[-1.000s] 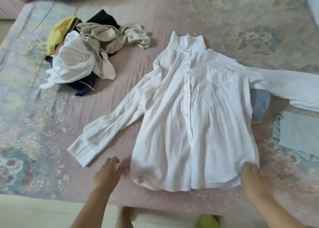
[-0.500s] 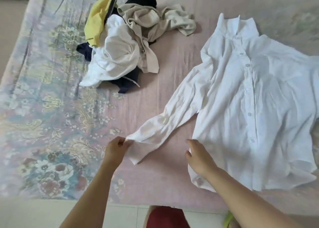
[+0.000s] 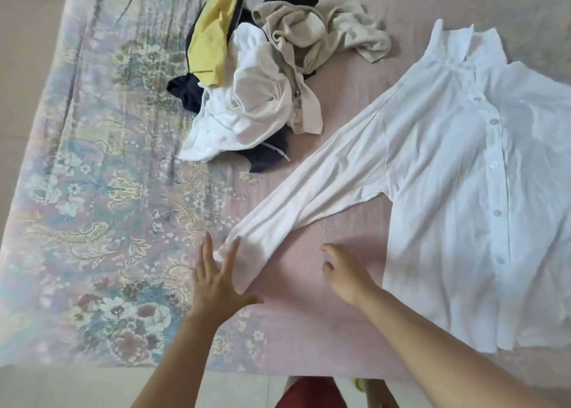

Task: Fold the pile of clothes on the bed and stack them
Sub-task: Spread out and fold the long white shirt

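A white button-up shirt (image 3: 457,172) lies spread front-up on the bed, its collar toward the far side. Its left sleeve (image 3: 312,191) runs diagonally down toward me. My left hand (image 3: 216,277) lies flat with straight, spread fingers at the sleeve's cuff end, touching the cuff. My right hand (image 3: 346,271) hovers over the bare sheet between the sleeve and the shirt's hem, fingers loosely curled and holding nothing. A pile of unfolded clothes (image 3: 256,76) in white, beige, yellow and dark navy sits at the far middle.
The bed is covered by a pink floral sheet (image 3: 102,209); its near edge runs along the bottom, with pale floor below. Something red shows under the bed edge at the bottom middle.
My left hand has let go of the pinched cuff and now lies flat on it. My right hand has left the shirt's hem corner and moved left over the sheet. The sleeve lies straighter.
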The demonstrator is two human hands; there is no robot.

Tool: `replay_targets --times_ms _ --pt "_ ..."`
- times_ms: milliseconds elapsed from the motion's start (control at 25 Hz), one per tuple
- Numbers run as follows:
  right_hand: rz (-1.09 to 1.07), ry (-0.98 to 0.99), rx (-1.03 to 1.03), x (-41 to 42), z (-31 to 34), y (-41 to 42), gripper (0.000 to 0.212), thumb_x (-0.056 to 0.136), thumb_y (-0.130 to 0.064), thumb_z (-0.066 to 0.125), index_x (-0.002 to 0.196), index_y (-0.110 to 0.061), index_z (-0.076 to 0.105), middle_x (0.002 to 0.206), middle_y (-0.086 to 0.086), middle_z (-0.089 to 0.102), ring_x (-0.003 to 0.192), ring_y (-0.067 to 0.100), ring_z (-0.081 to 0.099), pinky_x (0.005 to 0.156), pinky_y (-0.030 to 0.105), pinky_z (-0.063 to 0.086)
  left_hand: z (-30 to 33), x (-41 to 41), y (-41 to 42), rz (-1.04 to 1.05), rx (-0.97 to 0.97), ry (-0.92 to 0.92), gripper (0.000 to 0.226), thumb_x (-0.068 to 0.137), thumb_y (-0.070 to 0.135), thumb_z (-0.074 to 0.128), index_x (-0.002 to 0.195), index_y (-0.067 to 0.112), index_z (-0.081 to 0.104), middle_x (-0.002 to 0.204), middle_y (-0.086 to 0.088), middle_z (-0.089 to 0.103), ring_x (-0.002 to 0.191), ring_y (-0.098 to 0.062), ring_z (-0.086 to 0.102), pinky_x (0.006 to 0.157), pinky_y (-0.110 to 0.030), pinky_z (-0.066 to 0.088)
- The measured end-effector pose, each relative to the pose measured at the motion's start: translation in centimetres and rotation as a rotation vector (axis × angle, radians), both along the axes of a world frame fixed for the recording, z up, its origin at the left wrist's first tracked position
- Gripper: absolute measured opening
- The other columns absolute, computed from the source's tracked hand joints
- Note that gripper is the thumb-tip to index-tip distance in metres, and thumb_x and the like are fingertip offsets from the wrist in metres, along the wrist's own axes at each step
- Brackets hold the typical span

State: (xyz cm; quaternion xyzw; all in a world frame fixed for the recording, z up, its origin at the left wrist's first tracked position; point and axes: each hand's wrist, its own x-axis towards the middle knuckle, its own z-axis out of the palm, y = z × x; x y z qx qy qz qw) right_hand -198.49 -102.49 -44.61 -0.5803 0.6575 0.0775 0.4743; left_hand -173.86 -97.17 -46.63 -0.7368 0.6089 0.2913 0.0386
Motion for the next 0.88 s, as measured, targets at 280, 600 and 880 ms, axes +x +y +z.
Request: replay_targets --times_ms 280,600,880 --pt "-0.015 -0.053 0.049 2.0 0.9 0.1 0.038 0.098 -0.015 0.038 0.135 -0.011 0.046 0.138 0.007 0.043 0.123 0.022 0.046 0.098 0.028 0.038 1.3 4.1 1.4 -0.093 -0.493 0.055 0.036 0.071 -0.014 0.056 0.099 0.001 0.072 0.107 -0.019 0.069 0.101 -0.044 0.063 0.086 -0.052 0.048" --pt "0.022 -0.070 0.077 3.5 3.2 0.8 0.030 0.097 -0.013 0.037 0.121 -0.006 0.055 0.127 0.010 0.051 0.114 0.026 0.053 0.096 0.035 0.044 4.4 6.4 -1.4 1.292 -0.102 0.824 0.018 0.099 0.017 0.048 0.097 0.008 0.063 0.091 -0.009 0.067 0.083 -0.025 0.067 0.071 -0.034 0.055" --pt "-0.104 -0.380 0.002 7.1 6.8 -0.7 0.040 0.091 -0.036 0.060 0.127 -0.018 0.053 0.119 -0.008 0.057 0.111 0.010 0.055 0.086 0.017 0.041 9.0 1.9 -3.2 0.903 -0.074 0.879 0.019 0.092 0.003 0.055 0.077 0.006 0.067 0.071 -0.006 0.070 0.070 -0.020 0.070 0.060 -0.022 0.056"
